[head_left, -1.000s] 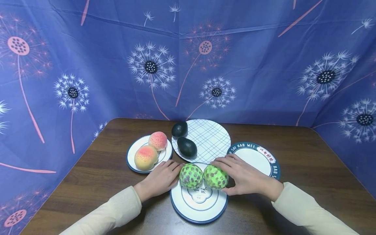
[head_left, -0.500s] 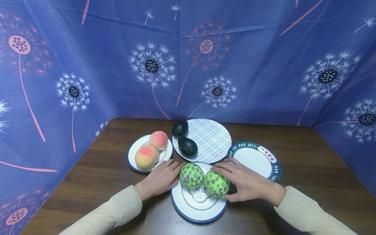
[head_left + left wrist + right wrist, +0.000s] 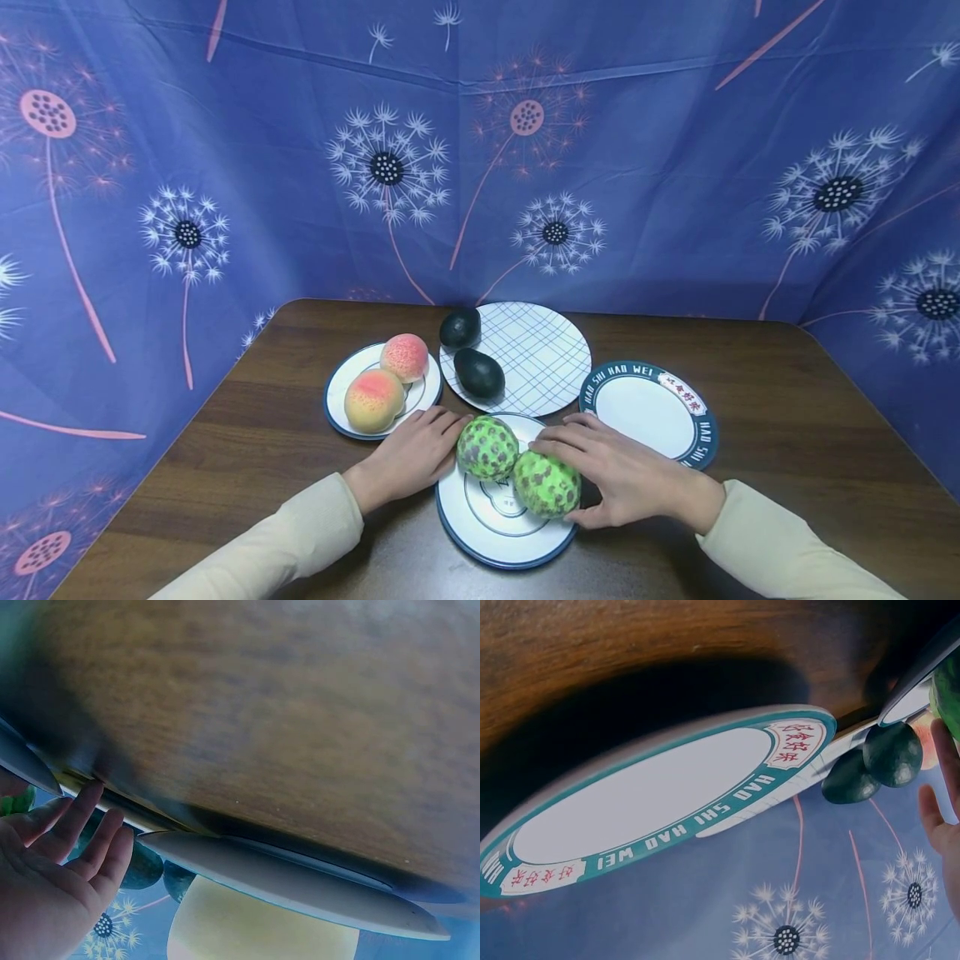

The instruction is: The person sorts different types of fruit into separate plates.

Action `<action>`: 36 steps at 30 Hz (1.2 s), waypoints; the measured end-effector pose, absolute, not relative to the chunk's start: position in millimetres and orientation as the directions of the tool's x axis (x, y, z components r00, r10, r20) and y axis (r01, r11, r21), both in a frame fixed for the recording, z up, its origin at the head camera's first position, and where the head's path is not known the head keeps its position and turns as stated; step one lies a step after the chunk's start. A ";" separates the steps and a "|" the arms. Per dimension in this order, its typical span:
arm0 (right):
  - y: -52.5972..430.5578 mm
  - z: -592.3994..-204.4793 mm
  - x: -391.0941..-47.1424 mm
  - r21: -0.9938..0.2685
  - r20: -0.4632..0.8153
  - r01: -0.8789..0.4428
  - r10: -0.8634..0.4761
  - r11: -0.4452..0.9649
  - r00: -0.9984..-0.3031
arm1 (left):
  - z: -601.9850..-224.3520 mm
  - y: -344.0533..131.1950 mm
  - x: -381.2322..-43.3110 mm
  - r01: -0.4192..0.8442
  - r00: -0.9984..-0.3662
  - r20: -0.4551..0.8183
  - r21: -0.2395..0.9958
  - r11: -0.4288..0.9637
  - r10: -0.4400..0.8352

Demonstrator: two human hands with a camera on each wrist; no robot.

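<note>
Two round green fruits with dark speckles sit side by side on a white plate (image 3: 495,542) with a blue rim, in the head view. My left hand (image 3: 418,457) lies at the left side of the left speckled fruit (image 3: 487,448), its fingertips right at it. In the left wrist view the left hand's fingers (image 3: 96,851) are loosely extended. My right hand (image 3: 622,475) holds the right speckled fruit (image 3: 546,485), thumb at its lower side and fingers over its upper right. In the right wrist view only part of that fruit (image 3: 949,694) shows at the edge.
Left stands a small plate (image 3: 337,417) with two peaches (image 3: 373,402). Behind, a checked plate (image 3: 543,350) carries two dark green avocado-like fruits (image 3: 480,373). A green-rimmed plate (image 3: 645,408) is at right, beside the right hand. A blue dandelion-print cloth (image 3: 637,167) hangs behind the table.
My right hand has drawn the right speckled fruit toward the near side of the plate. The left speckled fruit and my left hand have hardly moved.
</note>
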State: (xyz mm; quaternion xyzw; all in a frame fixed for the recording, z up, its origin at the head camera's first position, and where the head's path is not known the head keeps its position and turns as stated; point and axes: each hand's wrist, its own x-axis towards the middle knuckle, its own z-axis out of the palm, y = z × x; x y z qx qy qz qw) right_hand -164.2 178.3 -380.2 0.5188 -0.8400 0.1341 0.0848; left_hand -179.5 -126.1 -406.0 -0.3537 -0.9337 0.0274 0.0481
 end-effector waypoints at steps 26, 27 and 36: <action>178.2 -382.9 -158.8 -0.149 0.230 -0.895 -0.866 0.419 -0.444 | -405.0 -126.1 -179.5 0.655 -0.747 0.078 -0.079 0.751 0.660; 178.8 -383.1 -158.8 -0.148 0.228 -0.894 -0.865 0.423 -0.447 | -404.8 -126.0 -179.5 0.655 -0.747 0.078 -0.079 0.751 0.660; 186.6 -381.4 -160.9 -0.154 0.192 -0.868 -0.848 0.472 -0.494 | -403.7 -126.3 -179.8 0.656 -0.745 0.075 -0.097 0.748 0.663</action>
